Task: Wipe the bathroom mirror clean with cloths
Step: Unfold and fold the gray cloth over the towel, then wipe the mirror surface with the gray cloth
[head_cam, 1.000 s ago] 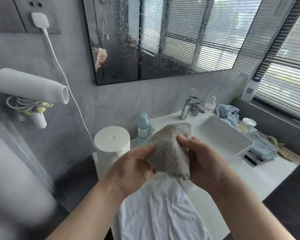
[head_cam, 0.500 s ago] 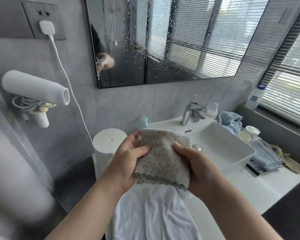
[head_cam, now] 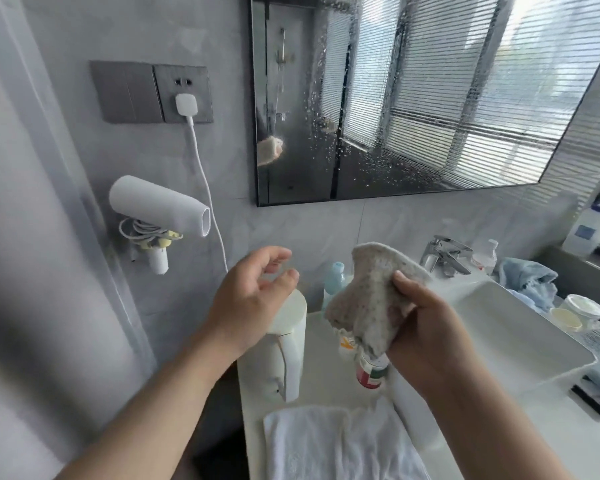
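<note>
The large dark-framed wall mirror (head_cam: 413,98) has a band of water drops (head_cam: 329,133) down its middle, so I judge the wiping is not yet done there. The beige speckled fleecy cloth (head_cam: 371,292) is in the air well below the mirror's lower edge, apart from the glass. The right hand (head_cam: 426,327) grasps it: its fingers (head_cam: 406,282) are curled into the bunched lower part, and the upper part stands loose. The left hand (head_cam: 250,296), below the mirror's lower left corner, has its fingers (head_cam: 274,254) released and a little spread, holding nothing.

The grip takes only one part of the cloth. When it is pressed on wet glass, the loose flap may fold over and leave streaks, or the cloth may slip out.

Under the cloth, below the mirror, a small bottle with a red and green label (head_cam: 369,368) and a pale blue plastic bottle (head_cam: 333,282) stand on the white desk (head_cam: 323,375). A hanging corner or a low forearm could knock them over as the arm rises. If the wiping begins low, drops may run from the mirror's lower edge onto the wall.
</note>
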